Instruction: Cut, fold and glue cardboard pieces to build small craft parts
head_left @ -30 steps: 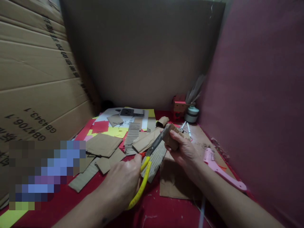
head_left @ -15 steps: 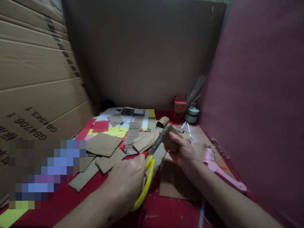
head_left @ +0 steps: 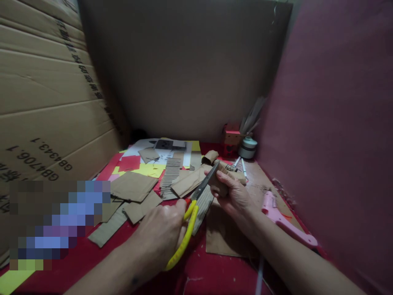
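My left hand is wrapped round the yellow handles of a pair of scissors. The scissors' metal blades point up and away, and their tips reach a small brown piece of cardboard. My right hand pinches that piece, thumb on top. How far the blades are parted at the piece is hard to make out. Under the blades lies a ribbed cardboard strip, and a flat brown cardboard sheet rests beneath my right wrist.
Cardboard pieces and coloured paper cover the left and back of the red table. A pink glue gun lies at right. Further back stand a small red box figure and a pale green jar. A large carton rises on the left.
The scissors and my left hand have shifted slightly left and toward me. The piece in my right hand has turned a little; both hands keep their hold.
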Demonstrator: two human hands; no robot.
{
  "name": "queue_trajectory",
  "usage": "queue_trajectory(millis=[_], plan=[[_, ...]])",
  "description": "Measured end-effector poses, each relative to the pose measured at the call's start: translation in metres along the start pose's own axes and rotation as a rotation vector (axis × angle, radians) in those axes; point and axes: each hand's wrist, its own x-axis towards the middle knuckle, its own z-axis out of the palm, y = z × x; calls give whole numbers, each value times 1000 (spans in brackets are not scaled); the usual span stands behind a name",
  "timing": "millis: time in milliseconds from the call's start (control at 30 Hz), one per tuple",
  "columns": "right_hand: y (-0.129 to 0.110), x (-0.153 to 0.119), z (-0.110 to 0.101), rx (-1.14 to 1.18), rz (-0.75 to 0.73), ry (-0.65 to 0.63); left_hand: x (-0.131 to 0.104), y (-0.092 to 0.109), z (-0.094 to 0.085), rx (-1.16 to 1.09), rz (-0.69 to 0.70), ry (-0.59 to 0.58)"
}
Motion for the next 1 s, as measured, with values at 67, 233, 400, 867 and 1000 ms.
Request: queue_trajectory(millis=[67, 233, 400, 867, 1000], plan=[[0, 1, 0, 11, 1, 15, 0, -3, 1, -65, 7, 45], [-2, 3, -3, 14, -30, -30, -1, -15, -3, -124, 41, 209], [-2, 5, -5, 18, -53, -43, -4, -13, 2, -83, -15, 53], [3, -2, 0, -46, -17, -32, 0, 3, 2, 244, -34, -23], [2, -3, 0, -49, -39, -13, -1, 4, 3, 309, 29, 17]])
